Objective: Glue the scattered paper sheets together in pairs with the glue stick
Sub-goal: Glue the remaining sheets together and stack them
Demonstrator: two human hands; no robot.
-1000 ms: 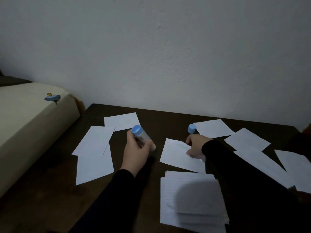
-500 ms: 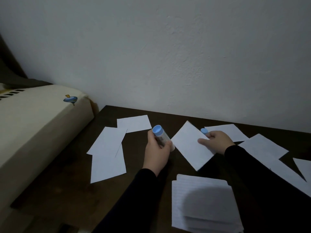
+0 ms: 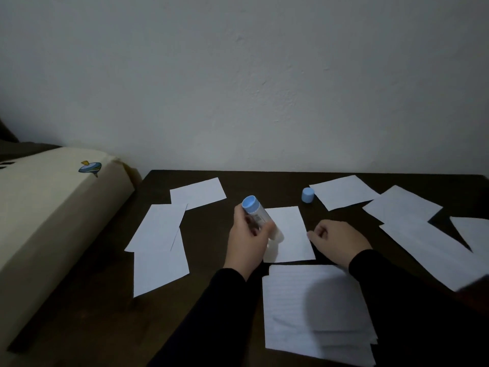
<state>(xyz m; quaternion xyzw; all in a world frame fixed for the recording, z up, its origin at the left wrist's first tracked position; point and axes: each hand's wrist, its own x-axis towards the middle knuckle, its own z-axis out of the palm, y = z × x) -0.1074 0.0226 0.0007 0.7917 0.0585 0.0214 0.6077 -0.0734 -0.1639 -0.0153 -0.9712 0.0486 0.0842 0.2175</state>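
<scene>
Now lying flat at frame centre, paper sheet (image 3: 288,234), tilted and lifted half a second ago. Left hand (image 3: 248,241) gripping glue stick (image 3: 258,217), tip down on it. Right hand (image 3: 337,241) curled at its right edge, pinching uncertain. Blue cap (image 3: 307,195) beyond.

Sheet (image 3: 288,234) laid flat; right hand (image 3: 340,241) released cap (image 3: 307,195).
</scene>
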